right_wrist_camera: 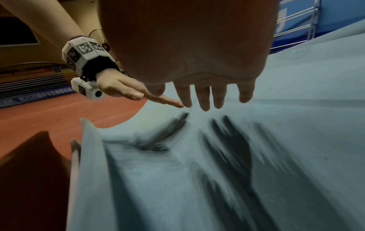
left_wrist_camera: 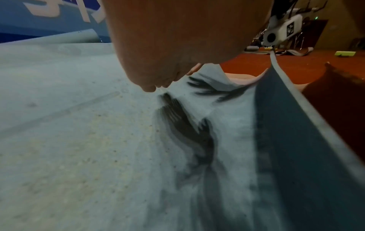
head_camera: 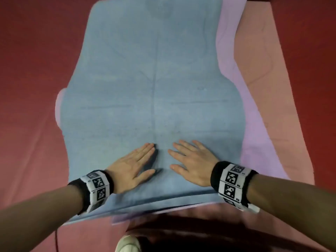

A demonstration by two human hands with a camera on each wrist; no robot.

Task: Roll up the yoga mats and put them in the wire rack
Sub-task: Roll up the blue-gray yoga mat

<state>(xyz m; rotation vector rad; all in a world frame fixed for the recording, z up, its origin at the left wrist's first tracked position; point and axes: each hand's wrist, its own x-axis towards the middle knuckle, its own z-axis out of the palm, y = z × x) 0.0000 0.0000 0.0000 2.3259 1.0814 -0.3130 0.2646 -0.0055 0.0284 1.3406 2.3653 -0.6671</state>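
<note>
On the red floor (head_camera: 27,70) in front of you, three mats are lying stacked and unrolled: a blue mat (head_camera: 154,79) on top, a lilac mat (head_camera: 254,139) beneath, a pink mat (head_camera: 269,70) lowest. You are hovering your left hand (head_camera: 131,166) and right hand (head_camera: 192,164) flat, fingers straight, perhaps just above the blue mat's near end, gripping nothing.

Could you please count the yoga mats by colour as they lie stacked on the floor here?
Blue mat: 1, on top, under both hands
Lilac mat: 1
Pink mat: 1, at the bottom
Total: 3 mats
</note>
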